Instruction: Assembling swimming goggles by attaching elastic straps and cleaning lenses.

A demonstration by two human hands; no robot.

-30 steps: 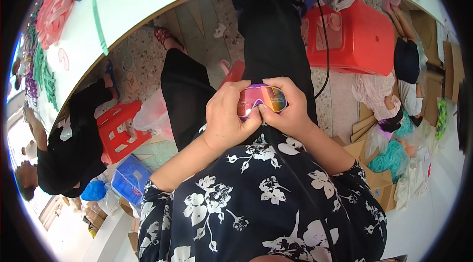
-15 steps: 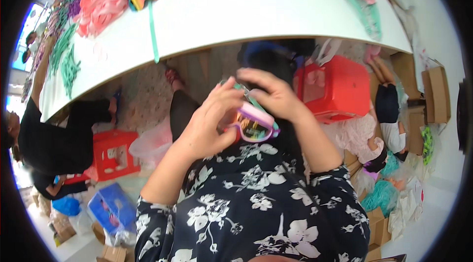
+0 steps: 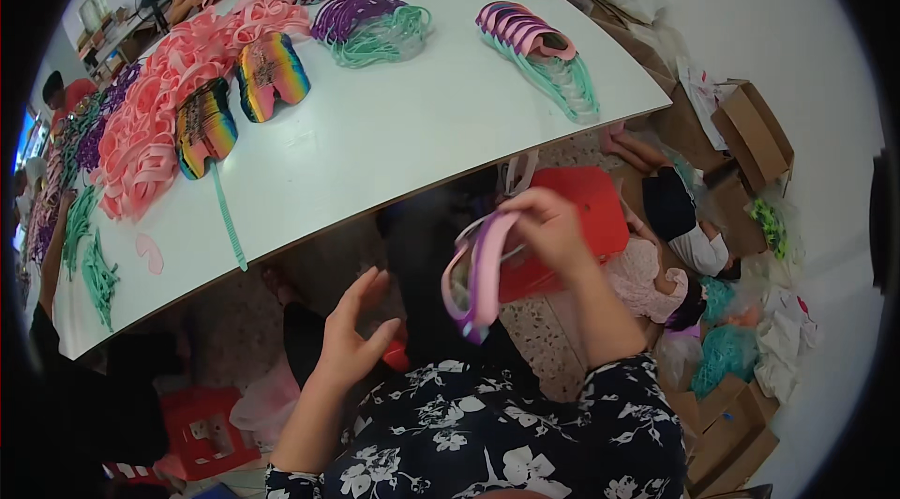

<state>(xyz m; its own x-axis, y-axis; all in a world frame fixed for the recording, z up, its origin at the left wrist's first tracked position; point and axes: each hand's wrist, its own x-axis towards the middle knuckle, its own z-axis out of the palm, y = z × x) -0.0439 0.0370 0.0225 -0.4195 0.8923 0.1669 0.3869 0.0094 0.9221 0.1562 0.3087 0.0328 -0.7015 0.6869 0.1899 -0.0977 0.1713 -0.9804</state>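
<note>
Pink-and-purple goggles [image 3: 486, 269] hang tilted from my right hand [image 3: 555, 229], whose fingers are closed on their upper edge. Pale foam lines the purple frame, and a light-coloured strap or edge curves beside it. To the left, apart from the goggles, my left hand [image 3: 354, 338] is open and holds nothing. A small red object shows by its fingertips, too hidden to name. On the table ahead, a row of similar goggles [image 3: 525, 39] stands nested at the right, with green straps trailing toward the edge.
The white table [image 3: 394, 124] carries pink foam rings [image 3: 141, 147], rainbow lens sheets [image 3: 274, 77], a purple-and-green strap bundle [image 3: 370, 30] and a loose green strap [image 3: 227, 218] over its edge. A red stool [image 3: 600, 218] stands right. People sit around; cardboard boxes [image 3: 750, 128] line the wall.
Both hands were together on the goggles in my lap. The left has let go and moved away left; the right has raised the goggles. My view has tilted up toward the table.
</note>
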